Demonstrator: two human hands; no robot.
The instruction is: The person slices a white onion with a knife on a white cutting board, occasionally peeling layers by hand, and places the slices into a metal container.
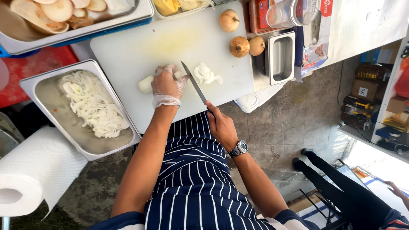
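My left hand (pixel 167 86), in a thin clear glove, presses down on a peeled white onion piece (pixel 179 75) on the white cutting board (pixel 140 47). My right hand (pixel 220 126), with a wristwatch, grips the handle of a knife (pixel 194 83); its blade lies just right of the gloved fingers, tip pointing away from me. A small heap of cut onion slices (pixel 207 75) sits right of the blade. Another peeled onion piece (pixel 145 84) lies left of the gloved hand.
A steel tray (pixel 51 98) of sliced onion stands left of the board. Three unpeeled onions (pixel 239 46) sit at the board's far right by a small empty steel pan (pixel 281 57). A paper towel roll (pixel 30 174) lies lower left. Another person's legs (pixel 341 187) are lower right.
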